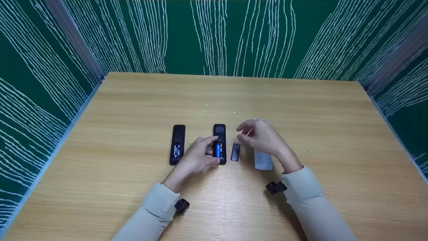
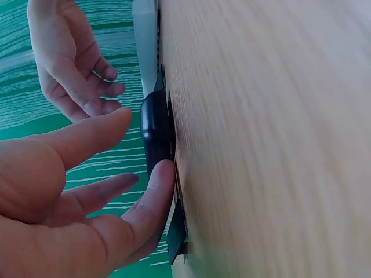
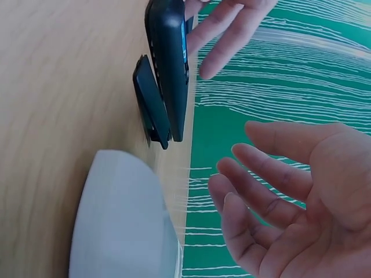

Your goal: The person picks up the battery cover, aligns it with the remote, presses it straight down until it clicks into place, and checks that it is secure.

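A black remote control lies back up in the middle of the table, its battery bay uncovered with blue batteries in it. My left hand is spread about its left side. In the left wrist view, one finger touches the side of the remote while the thumb hovers close by its near end. To the right lies the small black battery cover. My right hand hangs above a pale elongated object, fingers loosely curled and holding nothing, as the right wrist view confirms.
Left of my left hand lies a second black remote control, also uncovered, with batteries showing. Tiny white specks dot the wooden table farther back. Green walls with white streaks stand behind and at both sides.
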{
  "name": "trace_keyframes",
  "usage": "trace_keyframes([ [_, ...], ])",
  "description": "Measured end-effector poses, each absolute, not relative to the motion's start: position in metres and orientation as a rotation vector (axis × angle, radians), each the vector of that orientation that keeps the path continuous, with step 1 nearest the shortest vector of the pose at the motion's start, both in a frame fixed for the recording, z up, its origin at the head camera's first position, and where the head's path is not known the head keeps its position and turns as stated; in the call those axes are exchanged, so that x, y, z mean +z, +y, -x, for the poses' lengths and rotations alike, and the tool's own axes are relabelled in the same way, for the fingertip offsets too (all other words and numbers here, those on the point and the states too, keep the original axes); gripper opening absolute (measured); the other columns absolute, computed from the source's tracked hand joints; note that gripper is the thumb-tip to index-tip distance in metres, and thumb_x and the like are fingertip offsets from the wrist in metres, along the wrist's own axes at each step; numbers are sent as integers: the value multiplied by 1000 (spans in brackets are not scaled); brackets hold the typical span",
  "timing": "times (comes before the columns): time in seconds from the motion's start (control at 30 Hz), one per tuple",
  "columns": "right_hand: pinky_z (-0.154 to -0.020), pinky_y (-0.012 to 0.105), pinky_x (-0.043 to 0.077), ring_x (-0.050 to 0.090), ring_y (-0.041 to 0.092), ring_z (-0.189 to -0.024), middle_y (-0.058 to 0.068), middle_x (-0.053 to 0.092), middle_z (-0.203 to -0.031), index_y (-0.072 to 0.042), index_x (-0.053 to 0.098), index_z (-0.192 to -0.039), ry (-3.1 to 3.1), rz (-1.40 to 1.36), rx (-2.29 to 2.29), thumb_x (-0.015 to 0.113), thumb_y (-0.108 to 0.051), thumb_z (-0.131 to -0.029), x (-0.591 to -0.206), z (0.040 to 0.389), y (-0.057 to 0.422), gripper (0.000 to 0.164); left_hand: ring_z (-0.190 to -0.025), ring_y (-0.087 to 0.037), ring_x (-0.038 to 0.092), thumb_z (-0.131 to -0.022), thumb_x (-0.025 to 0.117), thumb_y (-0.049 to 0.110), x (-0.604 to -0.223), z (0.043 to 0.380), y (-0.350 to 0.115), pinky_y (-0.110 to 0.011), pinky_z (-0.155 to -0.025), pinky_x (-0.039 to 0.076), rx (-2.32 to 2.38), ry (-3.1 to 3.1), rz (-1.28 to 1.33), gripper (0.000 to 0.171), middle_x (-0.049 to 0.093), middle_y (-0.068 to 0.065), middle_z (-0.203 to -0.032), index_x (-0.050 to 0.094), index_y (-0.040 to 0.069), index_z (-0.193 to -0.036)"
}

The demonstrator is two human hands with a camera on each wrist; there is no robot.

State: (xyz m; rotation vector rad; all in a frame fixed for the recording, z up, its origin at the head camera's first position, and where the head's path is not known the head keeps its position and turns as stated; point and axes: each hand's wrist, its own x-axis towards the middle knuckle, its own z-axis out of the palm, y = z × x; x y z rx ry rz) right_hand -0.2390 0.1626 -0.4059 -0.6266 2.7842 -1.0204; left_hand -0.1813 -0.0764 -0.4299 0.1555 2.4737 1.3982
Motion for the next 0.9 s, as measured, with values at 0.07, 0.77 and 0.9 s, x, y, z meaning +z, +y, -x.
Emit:
trace_keyframes([
  [0.07,-76,40,61,71,28,-92,9,77,-102,-3,77,-120,2785,621,-1023,75,-19,-99,-405,239,164,26,-114,-25,62,-87,82,-4,-430,182,-76,-37,-100,55,1403,2471,-158,83,54,-16,-138,47,9,-161],
  [0.77,-76,38,60,69,27,-95,8,76,-105,-5,77,-120,2763,570,-1021,74,-19,-99,-408,242,165,25,-94,-15,59,-89,76,-8,-430,185,-74,-26,-81,53,1334,2514,-151,75,54,-15,-135,50,7,-158],
  [0.9,-78,39,60,70,28,-94,8,76,-103,-4,76,-120,2751,596,-1026,74,-17,-99,-410,242,164,25,-94,-15,59,-89,76,-8,-430,185,-74,-27,-84,52,1325,2533,-166,74,55,-15,-134,52,7,-157],
])
